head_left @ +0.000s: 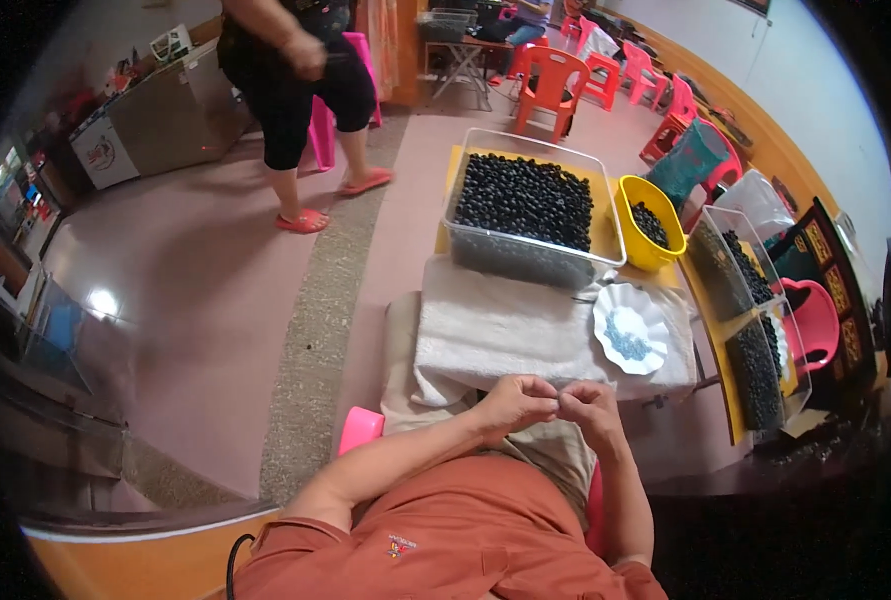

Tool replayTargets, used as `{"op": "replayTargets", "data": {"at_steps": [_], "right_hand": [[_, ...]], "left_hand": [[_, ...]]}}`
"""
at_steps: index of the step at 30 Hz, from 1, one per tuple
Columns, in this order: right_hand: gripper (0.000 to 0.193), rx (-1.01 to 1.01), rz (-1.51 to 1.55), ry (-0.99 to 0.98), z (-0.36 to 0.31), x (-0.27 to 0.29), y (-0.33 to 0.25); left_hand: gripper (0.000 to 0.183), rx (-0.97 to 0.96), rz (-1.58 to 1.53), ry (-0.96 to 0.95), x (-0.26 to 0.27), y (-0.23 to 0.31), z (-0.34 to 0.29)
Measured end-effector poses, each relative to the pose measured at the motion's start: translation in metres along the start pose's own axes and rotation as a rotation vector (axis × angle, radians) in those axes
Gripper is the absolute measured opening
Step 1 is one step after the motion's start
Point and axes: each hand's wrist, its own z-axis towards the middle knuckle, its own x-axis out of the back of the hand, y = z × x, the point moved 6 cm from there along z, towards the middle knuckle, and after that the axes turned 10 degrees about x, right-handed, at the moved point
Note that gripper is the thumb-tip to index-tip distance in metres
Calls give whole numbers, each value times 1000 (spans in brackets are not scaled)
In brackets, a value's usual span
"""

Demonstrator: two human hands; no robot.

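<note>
My left hand (514, 407) and my right hand (593, 410) meet over my lap, at the near edge of a table covered with a white towel (495, 335). The fingertips of both are pinched together and almost touch. Whatever they hold between them is too small to make out. Just beyond my right hand, a white scalloped dish (613, 303) holds a patch of tiny pale-blue pieces. Farther back on the table stands a clear plastic bin (525, 262) filled with small, dark, roundish pieces.
Right of the bin is a yellow basket (653, 256) with more dark pieces. Clear boxes (755, 375) of them stand farther right. A person in red slippers (303, 221) stands on the floor at far left. Red chairs (548, 90) are at the back.
</note>
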Motion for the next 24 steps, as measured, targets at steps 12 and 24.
{"op": "replayTargets", "data": {"at_steps": [12,24], "right_hand": [[11,61,-13,81,-1,0,21],[15,412,-993,-422,19,-43,-65]], "left_hand": [[16,57,-132,-19,-1,4,-7],[20,-58,-249,13,20,23,-10]]}}
